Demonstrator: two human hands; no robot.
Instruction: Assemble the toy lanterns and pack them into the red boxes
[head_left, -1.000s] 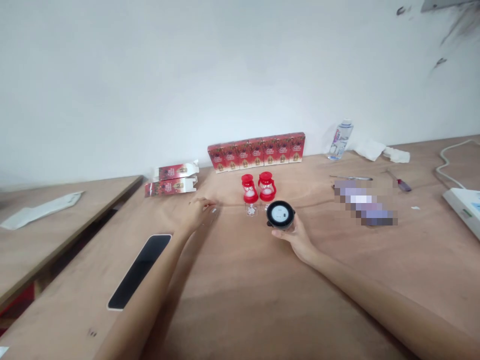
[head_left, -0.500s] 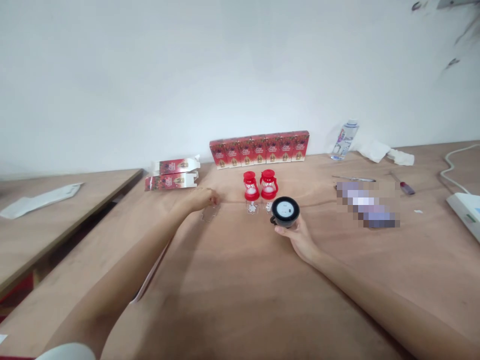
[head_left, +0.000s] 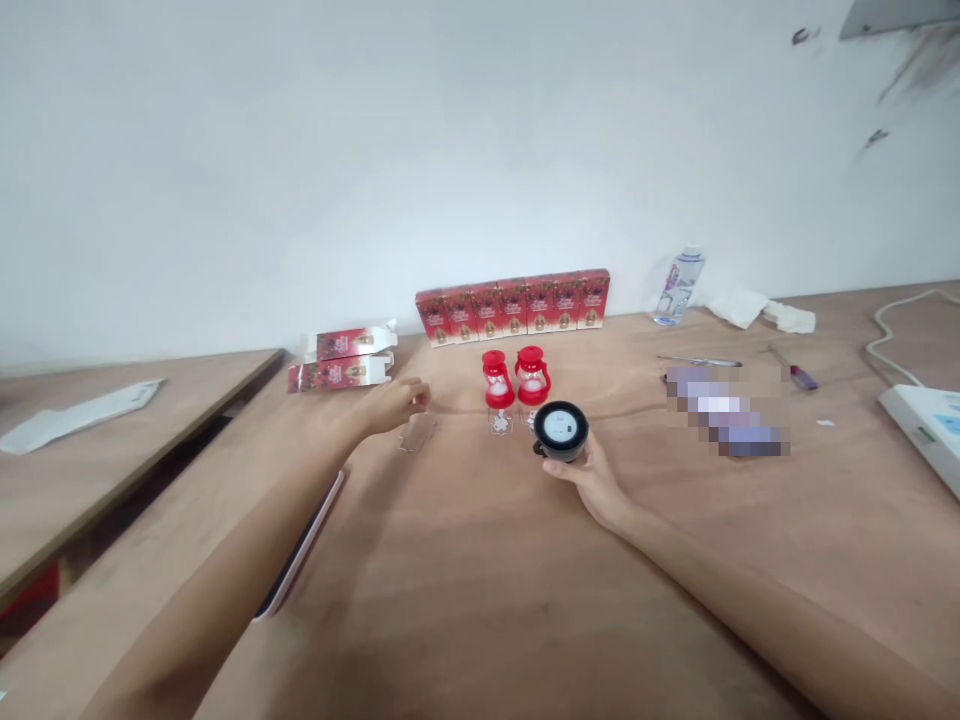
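Observation:
My right hand (head_left: 589, 480) is wrapped round a small black round object with a white face (head_left: 561, 430), held just above the wooden table (head_left: 487, 600). My left hand (head_left: 394, 405) is lifted a little off the table, its fingers pinched on a small clear plastic piece (head_left: 418, 432) that hangs below them. Two small red lanterns (head_left: 515, 376) stand side by side just beyond the black object, each with a clear tag (head_left: 501, 424) lying in front of it.
A row of red boxes (head_left: 514, 305) lines the wall. Two more red boxes (head_left: 341, 358) lie flat at the left. A phone (head_left: 304, 545) lies under my left forearm. A water bottle (head_left: 679, 285), white cloth (head_left: 757, 308), screwdriver (head_left: 795, 370) and white device (head_left: 926, 430) are at the right.
My left hand rose from the table with the clear plastic piece pinched in its fingers. My right hand kept the black round object almost still.

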